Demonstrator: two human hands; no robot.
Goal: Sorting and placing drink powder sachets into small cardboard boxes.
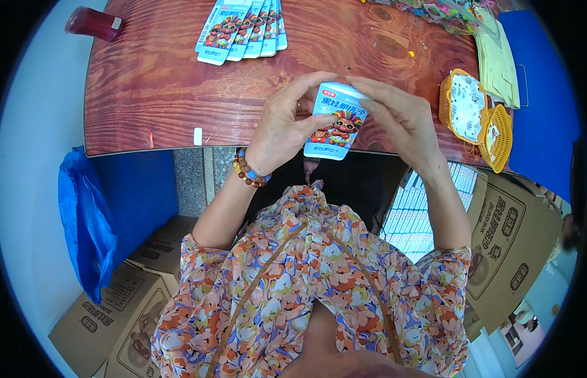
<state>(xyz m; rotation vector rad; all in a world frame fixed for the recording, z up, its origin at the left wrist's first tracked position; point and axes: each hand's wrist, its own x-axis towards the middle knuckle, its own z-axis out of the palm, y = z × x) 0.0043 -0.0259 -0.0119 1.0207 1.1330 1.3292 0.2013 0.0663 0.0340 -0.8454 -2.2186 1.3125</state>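
A small light-blue carton (331, 150) with a colourful cartoon figure is held over the table's near edge, its printed face up. My left hand (278, 123) grips it from the left, the thumb lying across the front and the fingers behind. At its upper right corner, my right hand (404, 123) has its fingers bent together against the top end; the thumb is partly hidden. Further back on the table, several matching flat cartons (218, 38) lie overlapped in a fan.
Yellow plastic baskets (446, 107) with small white packets stand at the table's right edge, near pale yellow sheets (495, 60). A dark red jar (95, 24) lies far left. Below right is an opened cardboard box (508, 233) beside rows of blue-white packs (410, 214).
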